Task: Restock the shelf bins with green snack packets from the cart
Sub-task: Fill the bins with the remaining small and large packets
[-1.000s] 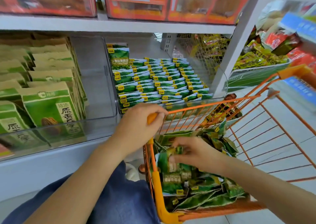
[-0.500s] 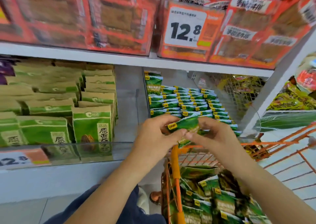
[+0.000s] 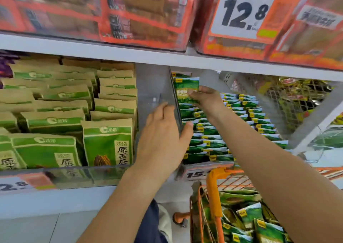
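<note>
My right hand (image 3: pixel 205 98) pinches a green snack packet (image 3: pixel 186 88) upright at the far left back of the clear shelf bin (image 3: pixel 204 166), over rows of like green packets (image 3: pixel 213 140). My left hand (image 3: pixel 163 131) rests with relaxed fingers against the bin's clear left divider (image 3: pixel 175 98), thumb on the packet side. The orange cart (image 3: pixel 213 192) at the lower right holds several loose green packets (image 3: pixel 250 216).
Kraft-and-green seed bags (image 3: pixel 107 142) fill the bin at the left. Red boxes and a 12.8 price card (image 3: pixel 243 10) stand on the shelf above. A wire basket of yellow packets (image 3: pixel 289 96) lies at the right. Grey floor shows below.
Both hands rose from the cart to the shelf. The right hand carried a green packet into the bin's back left; the left hand let go and moved to the divider.
</note>
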Action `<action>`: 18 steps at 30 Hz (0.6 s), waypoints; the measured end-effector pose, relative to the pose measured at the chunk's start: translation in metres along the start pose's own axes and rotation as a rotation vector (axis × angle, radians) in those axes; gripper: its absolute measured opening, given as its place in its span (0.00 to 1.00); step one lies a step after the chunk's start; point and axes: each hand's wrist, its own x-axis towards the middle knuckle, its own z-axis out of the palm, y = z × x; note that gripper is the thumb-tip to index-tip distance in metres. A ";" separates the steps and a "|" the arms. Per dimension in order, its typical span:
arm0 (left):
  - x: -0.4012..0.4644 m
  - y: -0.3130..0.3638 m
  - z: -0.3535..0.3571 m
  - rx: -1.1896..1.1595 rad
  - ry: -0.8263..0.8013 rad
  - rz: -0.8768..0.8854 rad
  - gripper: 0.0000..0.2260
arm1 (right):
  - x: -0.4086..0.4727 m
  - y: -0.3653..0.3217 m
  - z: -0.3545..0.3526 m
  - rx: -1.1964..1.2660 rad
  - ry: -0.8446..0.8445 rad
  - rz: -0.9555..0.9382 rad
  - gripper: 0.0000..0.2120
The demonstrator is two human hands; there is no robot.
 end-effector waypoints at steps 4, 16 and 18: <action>0.002 -0.001 -0.001 0.002 0.001 0.001 0.27 | 0.014 0.014 0.008 -0.184 0.090 -0.106 0.12; 0.002 -0.001 -0.002 0.052 0.005 0.019 0.27 | -0.004 0.002 -0.010 -0.436 0.118 -0.117 0.21; -0.001 0.003 -0.003 0.061 0.081 0.050 0.25 | -0.026 -0.008 -0.028 -0.393 0.130 -0.159 0.18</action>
